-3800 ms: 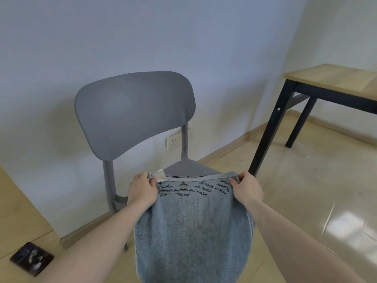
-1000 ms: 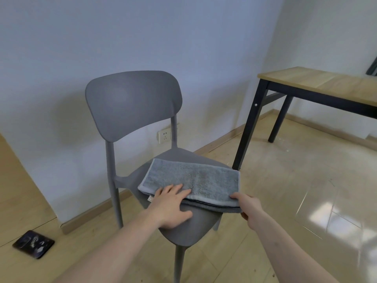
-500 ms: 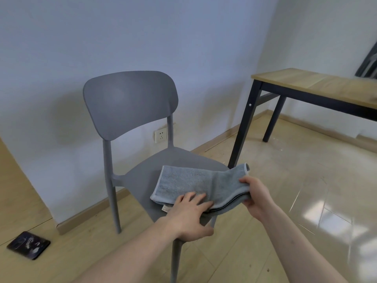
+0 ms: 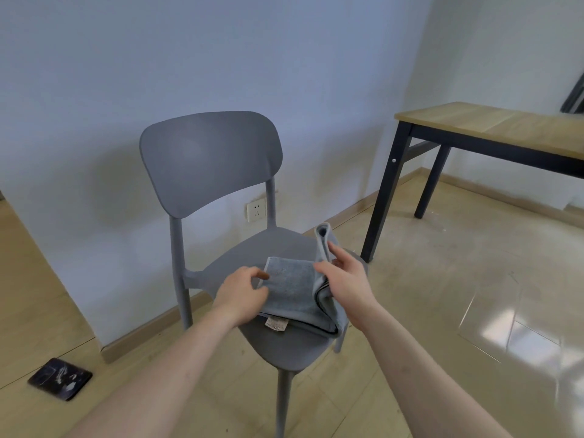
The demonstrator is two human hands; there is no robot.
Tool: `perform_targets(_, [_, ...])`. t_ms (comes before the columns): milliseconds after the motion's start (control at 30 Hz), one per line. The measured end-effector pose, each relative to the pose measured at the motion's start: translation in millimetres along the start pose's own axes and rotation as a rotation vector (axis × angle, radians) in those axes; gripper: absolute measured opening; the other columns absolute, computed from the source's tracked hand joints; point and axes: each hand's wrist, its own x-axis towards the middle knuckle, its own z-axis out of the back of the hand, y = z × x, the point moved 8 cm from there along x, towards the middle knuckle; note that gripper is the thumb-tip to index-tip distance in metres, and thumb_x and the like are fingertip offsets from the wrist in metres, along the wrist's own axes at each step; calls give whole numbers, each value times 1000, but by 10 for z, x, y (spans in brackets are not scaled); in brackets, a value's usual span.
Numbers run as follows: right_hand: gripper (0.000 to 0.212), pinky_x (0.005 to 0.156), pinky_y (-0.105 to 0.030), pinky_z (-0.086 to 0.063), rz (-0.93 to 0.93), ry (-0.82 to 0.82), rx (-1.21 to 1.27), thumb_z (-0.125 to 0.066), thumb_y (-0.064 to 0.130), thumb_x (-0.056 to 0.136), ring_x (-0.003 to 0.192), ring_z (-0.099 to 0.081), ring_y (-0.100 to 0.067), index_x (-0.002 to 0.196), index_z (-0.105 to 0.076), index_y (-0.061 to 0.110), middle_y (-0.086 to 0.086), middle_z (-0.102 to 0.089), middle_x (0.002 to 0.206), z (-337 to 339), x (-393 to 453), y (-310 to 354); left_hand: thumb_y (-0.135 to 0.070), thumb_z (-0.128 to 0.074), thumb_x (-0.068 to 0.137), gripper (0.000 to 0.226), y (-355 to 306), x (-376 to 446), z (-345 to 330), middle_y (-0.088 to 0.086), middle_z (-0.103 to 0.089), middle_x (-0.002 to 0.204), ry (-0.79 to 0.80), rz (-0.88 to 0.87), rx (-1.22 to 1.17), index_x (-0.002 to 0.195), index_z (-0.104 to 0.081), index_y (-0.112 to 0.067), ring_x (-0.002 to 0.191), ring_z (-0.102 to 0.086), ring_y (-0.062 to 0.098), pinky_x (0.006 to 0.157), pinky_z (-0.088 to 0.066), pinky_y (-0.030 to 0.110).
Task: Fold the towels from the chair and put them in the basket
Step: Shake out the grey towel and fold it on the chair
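Note:
A grey-blue towel (image 4: 292, 287) lies folded on the seat of a grey plastic chair (image 4: 208, 159), with a white label sticking out at its near edge. My right hand (image 4: 343, 279) pinches the towel's right end and holds it lifted upright over the rest of the towel. My left hand (image 4: 245, 290) rests with curled fingers on the towel's left edge. No basket is in view.
A wooden table with black legs (image 4: 493, 128) stands to the right. A white wall socket (image 4: 256, 210) sits behind the chair. A dark flat object (image 4: 60, 378) lies on the floor at the lower left.
My right hand has brought the towel's right end up and leftward over the middle. My left hand shifted to the towel's left edge. Earlier the towel was held up by two corners.

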Motion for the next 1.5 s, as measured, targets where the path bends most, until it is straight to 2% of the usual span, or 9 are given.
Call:
perform_targets(100, [55, 57, -20, -45, 72, -6, -103, -65, 24, 100, 55, -50, -5, 152, -50, 31, 1, -62, 82, -249, -11, 22, -22, -57, 93, 34, 239, 49, -25, -3, -69, 126, 18, 106, -111, 124, -71, -27, 119, -62, 20, 91, -46, 29])
perform_targets(333, [51, 78, -16, -46, 104, 104, -328, -62, 26, 102, 88, -60, -7, 152, -52, 22, 8, -62, 109, -751, -26, -49, -3, -49, 90, 42, 357, 160, -103, -3, -76, 100, 84, 125, -256, 95, -79, -33, 95, -71, 17, 87, -58, 32])
perform_targets(533, [43, 101, -31, -54, 43, 155, -411, -69, 31, 94, 112, -68, -16, 137, -66, 26, 11, -71, 124, -753, -38, -197, -3, -48, 97, 26, 382, 170, -124, 18, -76, 102, 42, 280, -647, 95, -74, -4, 74, -75, 22, 59, -61, 31])
perform_targets(633, [30, 96, -36, -59, 85, -6, -309, -66, 27, 92, 96, -71, -7, 120, -75, 29, 17, -73, 111, -425, -2, -85, -40, -68, 88, 19, 310, 245, -87, -2, -75, 100, -22, 170, -367, 94, -73, -22, 87, -72, 19, 80, -60, 36])
perform_targets(733, [36, 99, -32, -54, 70, -153, -386, -66, 28, 94, 108, -64, -5, 130, -67, 27, 11, -67, 125, -37, 32, -143, -54, -76, 83, 42, 145, 215, -115, -12, -67, 108, -24, 80, -196, 113, -62, -27, 103, -63, 12, 89, -45, 29])
perform_targets(933, [71, 103, -39, -53, -230, -119, -306, -73, 39, 93, 120, -61, -22, 153, -41, 17, -2, -59, 141, 222, 68, -581, -36, -86, 76, 50, 66, 205, -261, -11, -65, 113, 37, 35, -169, 117, -59, -28, 109, -63, 12, 92, -46, 28])
perform_targets(1100, [61, 92, -40, -61, -380, -102, -116, -82, 23, 82, 104, -71, -23, 138, -60, 14, -3, -71, 119, 301, 91, -775, -36, -79, 77, 53, -91, 128, -280, -11, -60, 127, 68, -68, -29, 125, -58, -30, 117, -58, 14, 102, -48, 35])
perform_targets(1233, [70, 93, -44, -61, -318, -145, -135, -84, 15, 77, 103, -69, -23, 140, -55, 16, -4, -67, 119, 349, 58, -696, -26, -60, 90, 51, -448, -21, -417, -15, -38, 155, 104, -351, 128, 141, -56, -34, 143, -31, 13, 120, -27, 31])
perform_targets(1500, [81, 96, -44, -61, -196, -122, -143, -79, 35, 64, 107, -70, -16, 141, -58, 25, 6, -72, 121, 238, 46, -450, -24, -47, 98, 52, -491, -100, -692, -11, -34, 162, 212, -369, 217, 149, -49, -32, 151, -21, 18, 125, -18, 32])
